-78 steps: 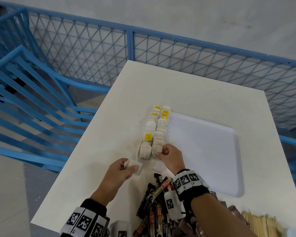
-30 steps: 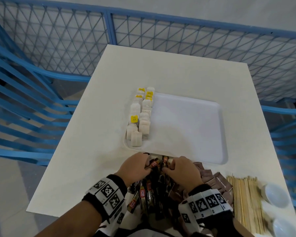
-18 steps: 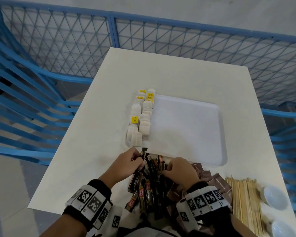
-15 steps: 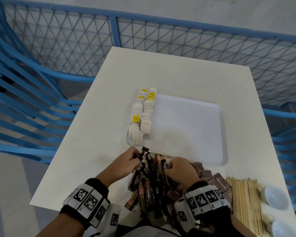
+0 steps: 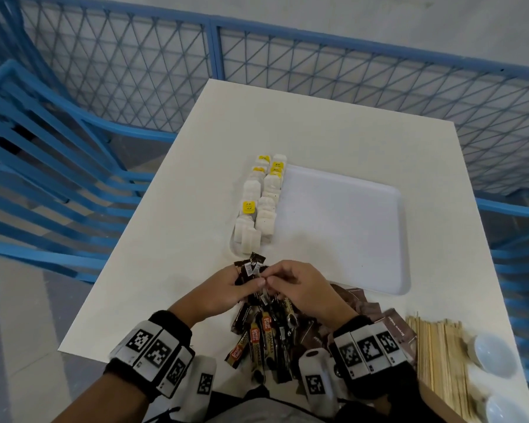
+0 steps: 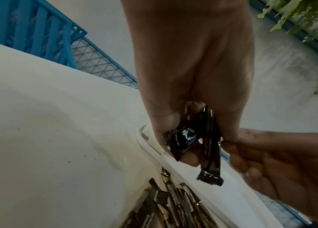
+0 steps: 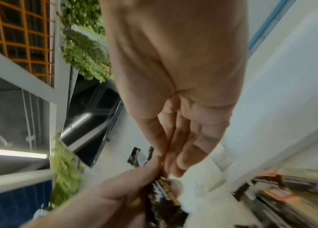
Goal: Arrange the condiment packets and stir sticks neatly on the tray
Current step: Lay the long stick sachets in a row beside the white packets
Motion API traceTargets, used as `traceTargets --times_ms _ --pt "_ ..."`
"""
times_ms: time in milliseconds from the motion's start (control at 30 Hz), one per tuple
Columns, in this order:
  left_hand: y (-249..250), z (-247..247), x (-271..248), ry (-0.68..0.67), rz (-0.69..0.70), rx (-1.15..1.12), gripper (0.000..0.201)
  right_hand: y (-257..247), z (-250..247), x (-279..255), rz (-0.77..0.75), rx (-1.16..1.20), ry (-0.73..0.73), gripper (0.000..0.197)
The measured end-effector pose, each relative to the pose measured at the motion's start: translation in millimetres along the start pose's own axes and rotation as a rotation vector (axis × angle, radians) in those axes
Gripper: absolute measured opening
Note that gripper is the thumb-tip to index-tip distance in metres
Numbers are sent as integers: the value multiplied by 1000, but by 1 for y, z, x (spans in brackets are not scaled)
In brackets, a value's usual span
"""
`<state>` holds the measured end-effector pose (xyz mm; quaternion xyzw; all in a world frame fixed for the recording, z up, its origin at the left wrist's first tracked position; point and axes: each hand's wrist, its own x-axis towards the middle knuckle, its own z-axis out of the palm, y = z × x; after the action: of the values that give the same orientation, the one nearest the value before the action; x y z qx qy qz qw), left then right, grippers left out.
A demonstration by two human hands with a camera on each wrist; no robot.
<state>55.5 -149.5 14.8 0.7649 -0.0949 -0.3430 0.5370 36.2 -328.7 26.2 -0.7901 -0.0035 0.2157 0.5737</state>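
Note:
A white tray (image 5: 342,227) lies mid-table with two rows of white condiment packets (image 5: 257,206) along its left edge. My left hand (image 5: 245,282) grips a small bundle of dark coffee stick packets (image 5: 251,267) just in front of the tray's near left corner. In the left wrist view the bundle (image 6: 193,138) sits between thumb and fingers. My right hand (image 5: 272,277) meets the left and pinches a stick of that bundle, which also shows in the right wrist view (image 7: 164,192). More dark sticks lie in a loose pile (image 5: 266,334) under my hands. Wooden stir sticks (image 5: 440,361) lie at the near right.
Brown sachets (image 5: 370,312) lie between the pile and the stir sticks. Two small white bowls (image 5: 489,355) stand at the near right corner. Blue railings (image 5: 74,148) surround the table on the left, far and right sides. Most of the tray floor is bare.
Both hands left the white packets, reached into the dark stick pile, and now the left holds a gathered bundle lifted slightly, with the right hand brought against it.

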Motion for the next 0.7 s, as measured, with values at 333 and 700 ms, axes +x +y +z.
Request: traceTargets --times_ms 333,700 --pt "-36 5 4 197 -216 343 21 47 15 4 244 -853 177 64" --pt "-37 19 22 64 -225 511 21 36 27 23 166 -867 142 39"
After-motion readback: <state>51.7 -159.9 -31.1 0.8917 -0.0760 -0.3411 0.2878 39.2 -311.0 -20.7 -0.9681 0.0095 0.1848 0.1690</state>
